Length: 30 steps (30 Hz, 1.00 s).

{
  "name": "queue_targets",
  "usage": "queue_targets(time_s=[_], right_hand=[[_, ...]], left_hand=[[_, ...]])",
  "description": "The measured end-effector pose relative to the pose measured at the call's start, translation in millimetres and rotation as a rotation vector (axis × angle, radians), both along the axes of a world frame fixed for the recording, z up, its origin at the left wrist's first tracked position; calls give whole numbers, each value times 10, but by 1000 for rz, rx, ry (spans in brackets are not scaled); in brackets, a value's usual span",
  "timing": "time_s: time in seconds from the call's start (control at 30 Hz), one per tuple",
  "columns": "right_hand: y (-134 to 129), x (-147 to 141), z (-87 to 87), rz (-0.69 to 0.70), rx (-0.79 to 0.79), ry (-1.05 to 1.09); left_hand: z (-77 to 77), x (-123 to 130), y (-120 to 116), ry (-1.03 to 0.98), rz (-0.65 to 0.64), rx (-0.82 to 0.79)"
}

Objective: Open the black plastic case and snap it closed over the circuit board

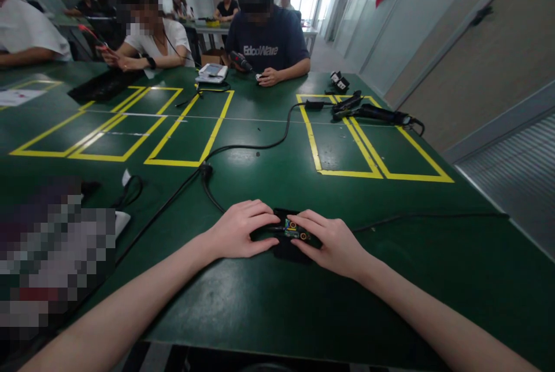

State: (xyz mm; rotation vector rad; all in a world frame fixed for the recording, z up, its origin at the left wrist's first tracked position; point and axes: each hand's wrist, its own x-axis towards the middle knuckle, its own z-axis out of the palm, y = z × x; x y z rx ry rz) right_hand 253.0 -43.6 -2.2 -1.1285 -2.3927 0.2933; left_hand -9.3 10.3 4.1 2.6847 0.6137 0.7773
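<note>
A small circuit board (293, 229) with round gold-coloured parts lies in front of me over a flat black piece (289, 249) on the green table. My right hand (332, 242) is closed on the board, thumb at its near edge and fingers at its far edge. My left hand (245, 230) is beside the board's left end, thumb and fingers apart. Between them a thin black lead runs toward the board. The left fingertips reach the black piece; whether they press on it I cannot tell.
A black cable (247, 147) with a plug (205, 172) crosses the green table (208, 302). Black hair-iron-like tools (373, 113) lie at the right within yellow tape outlines (351, 174). Opposite, a person in a dark T-shirt (271, 42) holds a dark tool. A blurred-out item (65, 245) lies left.
</note>
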Motion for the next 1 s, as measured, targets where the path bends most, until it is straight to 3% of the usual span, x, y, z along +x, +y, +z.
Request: queue_targets(time_s=[0.27, 0.57, 0.87, 1.0], right_hand=[[-30, 20, 11, 107, 92, -4], [-35, -21, -3, 79, 35, -9], [-100, -41, 23, 35, 120, -193], [-66, -76, 74, 8, 70, -248]], left_hand=[[-4, 7, -25, 108, 11, -78], [4, 9, -37, 195, 46, -110], [-35, 2, -21, 201, 121, -78], [-50, -19, 10, 209, 117, -64]])
